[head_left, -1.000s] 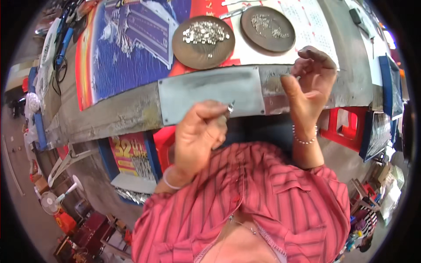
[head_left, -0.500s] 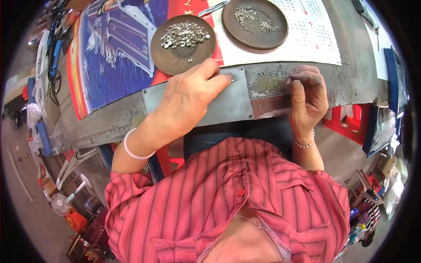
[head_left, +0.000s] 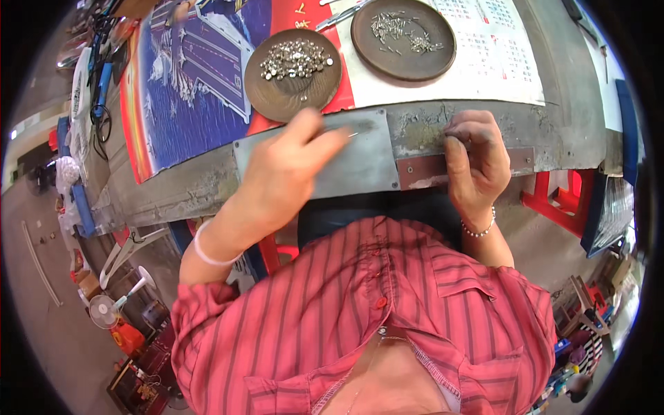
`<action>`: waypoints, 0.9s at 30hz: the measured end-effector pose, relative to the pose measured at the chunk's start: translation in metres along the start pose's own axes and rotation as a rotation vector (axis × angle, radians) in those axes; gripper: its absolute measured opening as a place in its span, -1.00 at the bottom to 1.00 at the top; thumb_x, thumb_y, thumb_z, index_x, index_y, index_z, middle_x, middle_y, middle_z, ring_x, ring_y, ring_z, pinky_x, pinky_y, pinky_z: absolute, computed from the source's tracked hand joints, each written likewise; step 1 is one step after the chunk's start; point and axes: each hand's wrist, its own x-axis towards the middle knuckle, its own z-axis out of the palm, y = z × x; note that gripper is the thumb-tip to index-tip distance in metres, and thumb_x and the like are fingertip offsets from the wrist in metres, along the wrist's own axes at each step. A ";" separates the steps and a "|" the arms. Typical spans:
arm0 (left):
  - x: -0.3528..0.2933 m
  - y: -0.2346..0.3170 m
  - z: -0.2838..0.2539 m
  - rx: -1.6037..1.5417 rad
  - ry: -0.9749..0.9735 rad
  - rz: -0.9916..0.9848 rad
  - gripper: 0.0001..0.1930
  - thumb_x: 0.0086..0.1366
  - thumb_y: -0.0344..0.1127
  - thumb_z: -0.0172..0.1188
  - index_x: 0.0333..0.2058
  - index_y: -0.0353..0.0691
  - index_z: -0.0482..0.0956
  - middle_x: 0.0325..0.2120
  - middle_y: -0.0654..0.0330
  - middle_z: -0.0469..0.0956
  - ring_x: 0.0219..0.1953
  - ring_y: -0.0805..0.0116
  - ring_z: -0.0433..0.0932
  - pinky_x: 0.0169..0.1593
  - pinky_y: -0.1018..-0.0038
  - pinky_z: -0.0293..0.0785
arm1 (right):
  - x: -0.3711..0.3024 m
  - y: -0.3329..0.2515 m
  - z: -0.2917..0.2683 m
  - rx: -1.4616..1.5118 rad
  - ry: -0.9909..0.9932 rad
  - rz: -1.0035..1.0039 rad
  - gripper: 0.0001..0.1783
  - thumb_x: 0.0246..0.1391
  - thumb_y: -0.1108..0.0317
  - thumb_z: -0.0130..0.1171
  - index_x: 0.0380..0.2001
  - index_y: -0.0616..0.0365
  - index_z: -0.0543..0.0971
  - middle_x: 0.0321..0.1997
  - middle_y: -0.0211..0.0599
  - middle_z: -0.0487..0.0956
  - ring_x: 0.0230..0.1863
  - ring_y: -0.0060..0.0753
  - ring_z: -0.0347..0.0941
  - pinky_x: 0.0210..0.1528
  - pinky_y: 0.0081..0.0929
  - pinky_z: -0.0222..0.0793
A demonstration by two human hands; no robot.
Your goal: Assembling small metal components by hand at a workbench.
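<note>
My left hand, somewhat smeared by motion, is over the grey metal plate at the bench edge. Its thumb and forefinger are closed on a thin metal pin, whose tip pokes out past the fingers. My right hand hovers by the brown strip to the right, thumb and fingers pinched together; whatever lies between them is too small to make out. Beyond the left hand, a brown dish holds many small shiny round metal pieces. Another brown dish contains short thin metal pins.
Under the dishes lies a colourful printed sheet, with a white printed part to the right. A silver pen-like tool rests between the dishes. Red stools stand below the bench. A blue-handled tool and cables lie far left.
My left hand has drawn back leftward and toward me, the pin tip moving along with it. My right hand stays pinched in nearly the same place. The whole view has shifted slightly.
</note>
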 end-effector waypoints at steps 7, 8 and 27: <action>0.001 -0.003 0.012 0.078 -0.022 0.050 -0.70 0.04 -0.54 0.06 -0.19 -0.22 0.50 -0.41 0.08 0.34 -0.39 0.05 0.50 -0.40 0.25 0.44 | 0.000 -0.007 0.004 -0.069 -0.048 -0.005 -0.86 -0.07 0.56 0.22 -0.44 0.27 0.45 -0.44 -0.24 0.46 -0.49 -0.46 0.38 -0.45 -0.61 0.33; -0.005 -0.005 0.010 0.082 -0.028 -0.001 -0.70 0.04 -0.54 0.06 -0.19 -0.23 0.50 -0.41 0.08 0.34 -0.39 0.04 0.50 -0.39 0.25 0.44 | 0.000 -0.012 0.006 -0.103 -0.084 0.033 -0.87 -0.06 0.57 0.21 -0.44 0.26 0.45 -0.44 -0.24 0.46 -0.49 -0.47 0.39 -0.46 -0.61 0.33; -0.069 0.066 0.063 -1.211 0.648 -0.271 -0.68 0.40 -0.43 -0.11 0.09 -0.31 0.22 -0.33 0.29 0.45 -0.51 0.71 0.29 -0.50 0.80 0.16 | -0.029 -0.061 0.087 -0.145 -0.197 -0.276 -0.83 -0.02 0.44 0.18 -0.40 0.23 0.40 -0.48 -0.17 0.43 -0.48 -0.10 0.37 -0.41 -0.29 0.30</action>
